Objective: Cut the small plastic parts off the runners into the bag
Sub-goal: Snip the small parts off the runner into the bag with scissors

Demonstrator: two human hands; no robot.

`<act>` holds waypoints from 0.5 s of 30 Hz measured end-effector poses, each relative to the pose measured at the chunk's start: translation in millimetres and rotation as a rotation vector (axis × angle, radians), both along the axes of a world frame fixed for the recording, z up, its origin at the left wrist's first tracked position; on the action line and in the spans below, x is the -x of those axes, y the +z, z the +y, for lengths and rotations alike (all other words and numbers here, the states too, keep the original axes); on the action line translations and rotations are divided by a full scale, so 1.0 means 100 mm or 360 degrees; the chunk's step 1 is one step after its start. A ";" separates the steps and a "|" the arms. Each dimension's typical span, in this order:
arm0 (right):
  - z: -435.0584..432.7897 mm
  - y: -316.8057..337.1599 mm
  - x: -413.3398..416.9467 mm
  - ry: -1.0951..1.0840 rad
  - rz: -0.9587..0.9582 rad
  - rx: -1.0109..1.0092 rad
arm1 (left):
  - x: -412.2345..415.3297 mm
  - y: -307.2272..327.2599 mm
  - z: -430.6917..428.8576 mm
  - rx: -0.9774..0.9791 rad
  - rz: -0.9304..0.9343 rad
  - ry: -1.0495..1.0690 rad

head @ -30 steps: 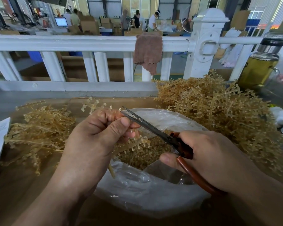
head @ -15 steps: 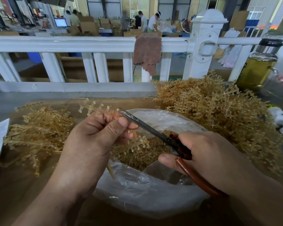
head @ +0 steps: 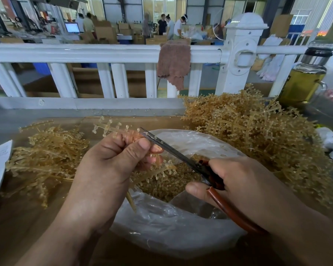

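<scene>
Left hand (head: 108, 169) grips amber plastic runner (head: 107, 126), right hand (head: 244, 185) clamps red-handled steel scissors (head: 173, 149) whose blades have now closed, apparently shearing parts (head: 155, 137) over the clear plastic bag (head: 161, 223).

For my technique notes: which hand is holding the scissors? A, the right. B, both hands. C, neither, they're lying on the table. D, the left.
A: the right hand grips the scissors by their red-brown handles, while the left hand holds a runner.
</scene>
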State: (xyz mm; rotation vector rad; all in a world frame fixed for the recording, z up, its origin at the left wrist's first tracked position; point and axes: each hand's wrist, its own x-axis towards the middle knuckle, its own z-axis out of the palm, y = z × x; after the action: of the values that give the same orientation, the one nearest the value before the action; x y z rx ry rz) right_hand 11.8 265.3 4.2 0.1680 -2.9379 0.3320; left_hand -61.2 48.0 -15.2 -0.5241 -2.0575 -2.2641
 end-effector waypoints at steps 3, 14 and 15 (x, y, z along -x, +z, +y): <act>0.01 -0.01 0.00 -0.0001 0.0000 0.0020 | 0.00 0.00 0.00 0.0010 0.0018 -0.0010; 0.04 -0.03 0.02 0.0004 0.0060 0.0005 | 0.01 -0.01 0.01 -0.0034 -0.0020 -0.0034; 0.05 -0.04 0.02 0.0007 0.0068 0.0007 | 0.01 -0.01 0.01 -0.0030 -0.0022 -0.0043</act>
State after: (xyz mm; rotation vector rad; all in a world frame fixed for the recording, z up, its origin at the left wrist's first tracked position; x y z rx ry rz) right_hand 9.9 269.8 0.3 0.1790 -2.8947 0.3316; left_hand -62.7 48.6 -15.8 -0.5404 -2.0455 -2.3060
